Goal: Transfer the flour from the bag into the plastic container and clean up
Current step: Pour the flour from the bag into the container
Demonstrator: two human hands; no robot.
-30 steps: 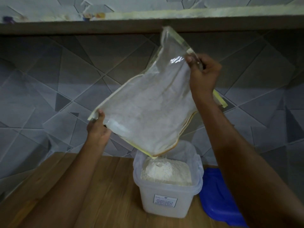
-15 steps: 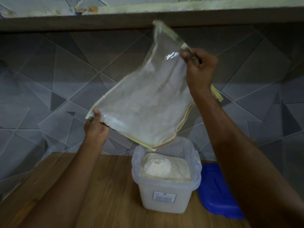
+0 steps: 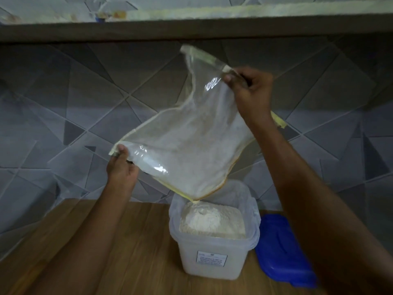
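Note:
A clear plastic flour bag [image 3: 191,145] with yellow edges hangs tilted above the open translucent container [image 3: 212,262]. Its lowest corner points down just over the heap of white flour [image 3: 209,220] inside. The bag looks nearly flat, dusted white inside. My left hand [image 3: 121,169] pinches the bag's lower left corner. My right hand [image 3: 251,92] grips the bag's upper edge, higher up and to the right. The container stands on the wooden counter and has a white label on its front.
A blue lid [image 3: 282,252] lies on the wooden counter [image 3: 127,252] right of the container. Grey patterned wall tiles [image 3: 63,124] rise close behind. A shelf edge [image 3: 191,28] runs overhead, just above the bag's top.
The bag has dropped a little, so its lowest corner now sits closer to the flour heap. Both hands keep the same grip.

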